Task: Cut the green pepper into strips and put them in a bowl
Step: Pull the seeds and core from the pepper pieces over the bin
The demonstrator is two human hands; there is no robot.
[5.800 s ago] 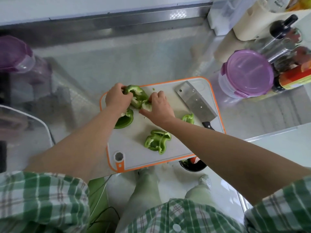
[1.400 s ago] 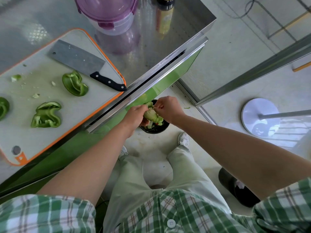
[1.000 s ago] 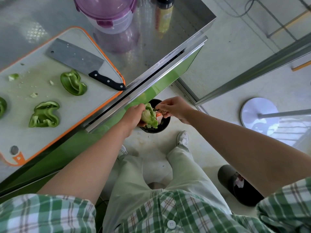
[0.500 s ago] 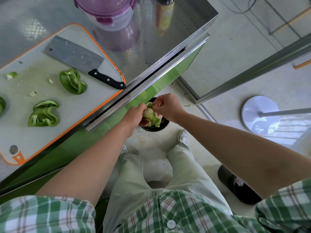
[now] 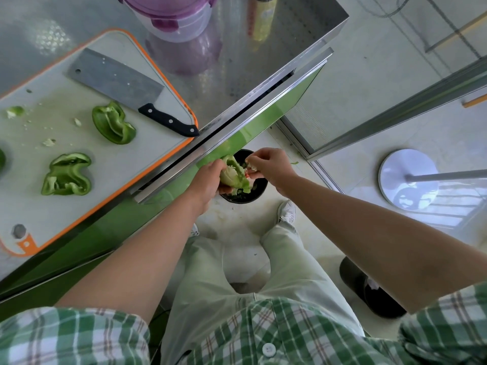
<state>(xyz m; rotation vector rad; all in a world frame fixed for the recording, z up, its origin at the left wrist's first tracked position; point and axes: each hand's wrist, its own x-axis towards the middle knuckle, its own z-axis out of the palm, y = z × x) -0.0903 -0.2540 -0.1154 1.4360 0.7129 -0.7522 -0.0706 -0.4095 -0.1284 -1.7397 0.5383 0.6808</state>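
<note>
My left hand holds a green pepper piece, hollow side up, over a black bin on the floor beside the counter. My right hand pinches a pale bit of seed core just right of that piece. Two more pepper pieces lie on the orange-rimmed white cutting board. A cleaver with a black handle lies on the board's far right side. No bowl is in view.
A purple-lidded plastic container and a bottle stand on the steel counter behind the board. Pepper scraps dot the board. The counter edge runs diagonally. On the floor are a white round stand base and a black slipper.
Both hands left the board and now work over the floor bin. In the last half second my right hand pulled away from the pepper piece with pale core between its fingers.
</note>
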